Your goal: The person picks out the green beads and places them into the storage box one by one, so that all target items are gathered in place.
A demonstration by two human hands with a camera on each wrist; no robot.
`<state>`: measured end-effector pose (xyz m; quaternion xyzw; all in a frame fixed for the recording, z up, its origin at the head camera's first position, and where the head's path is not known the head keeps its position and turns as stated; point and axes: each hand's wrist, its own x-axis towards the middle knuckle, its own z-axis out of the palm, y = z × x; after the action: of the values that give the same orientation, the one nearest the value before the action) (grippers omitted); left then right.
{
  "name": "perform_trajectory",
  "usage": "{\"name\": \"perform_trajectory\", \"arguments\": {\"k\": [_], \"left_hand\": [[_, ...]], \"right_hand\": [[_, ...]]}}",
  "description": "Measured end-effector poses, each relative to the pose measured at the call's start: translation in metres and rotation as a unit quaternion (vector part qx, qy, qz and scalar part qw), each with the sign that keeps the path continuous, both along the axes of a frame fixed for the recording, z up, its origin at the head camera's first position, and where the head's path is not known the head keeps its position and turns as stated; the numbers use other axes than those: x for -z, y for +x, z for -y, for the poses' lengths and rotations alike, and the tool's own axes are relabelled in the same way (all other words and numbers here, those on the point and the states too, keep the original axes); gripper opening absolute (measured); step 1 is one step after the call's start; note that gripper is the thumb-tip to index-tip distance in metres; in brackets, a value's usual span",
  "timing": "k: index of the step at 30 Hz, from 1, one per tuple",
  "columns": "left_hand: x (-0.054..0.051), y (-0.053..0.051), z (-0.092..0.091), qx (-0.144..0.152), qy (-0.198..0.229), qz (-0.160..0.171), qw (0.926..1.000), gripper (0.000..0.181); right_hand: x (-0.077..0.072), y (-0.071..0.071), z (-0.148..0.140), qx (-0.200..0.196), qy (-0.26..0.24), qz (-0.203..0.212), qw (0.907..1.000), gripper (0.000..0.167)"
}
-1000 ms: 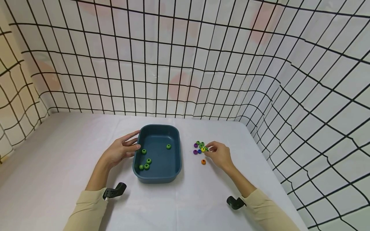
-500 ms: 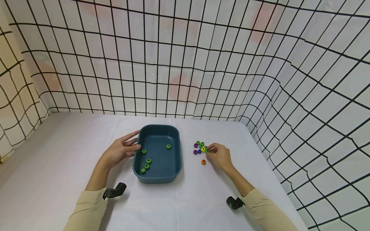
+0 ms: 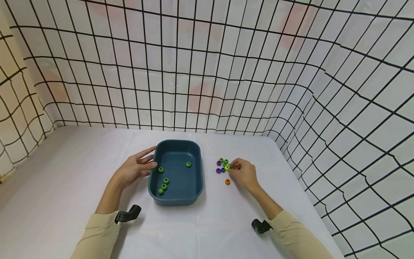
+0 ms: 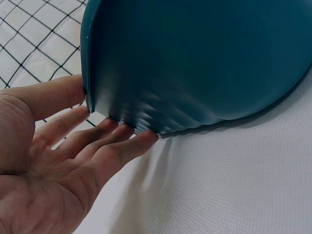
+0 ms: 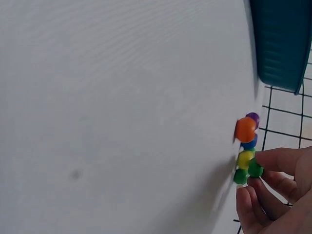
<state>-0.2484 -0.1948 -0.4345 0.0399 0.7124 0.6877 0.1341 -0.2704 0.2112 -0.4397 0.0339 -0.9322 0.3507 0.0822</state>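
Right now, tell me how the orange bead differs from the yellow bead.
The orange bead stands apart from the bead cluster; the yellow bead sits in it. The yellow bead is close to the right hand; the orange bead is farther off. Both rest on white cloth outside the tray.

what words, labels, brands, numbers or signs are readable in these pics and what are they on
None: no readable text in any view.
Blue-green tray: no lettering visible.
Orange bead and the green bead pinched in the right hand: no lettering visible.
Black device at the left wrist: any marking is too small to read.
Pink patches at the back: too blurred to tell.
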Motion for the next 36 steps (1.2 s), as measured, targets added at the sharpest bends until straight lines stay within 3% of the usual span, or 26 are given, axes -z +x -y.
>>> {"name": "perform_trajectory", "arguments": {"k": [20, 36], "left_hand": [[-0.001, 0.001, 0.001, 0.006, -0.003, -0.005, 1.0, 0.076], [-0.001, 0.001, 0.001, 0.008, -0.002, -0.006, 0.9999, 0.075]], "right_hand": [[-0.039, 0.004, 0.061, -0.074, -0.044, -0.049, 0.9951, 0.012], [-0.05, 0.012, 0.097, -0.132, -0.04, -0.058, 0.9888, 0.011]]}}
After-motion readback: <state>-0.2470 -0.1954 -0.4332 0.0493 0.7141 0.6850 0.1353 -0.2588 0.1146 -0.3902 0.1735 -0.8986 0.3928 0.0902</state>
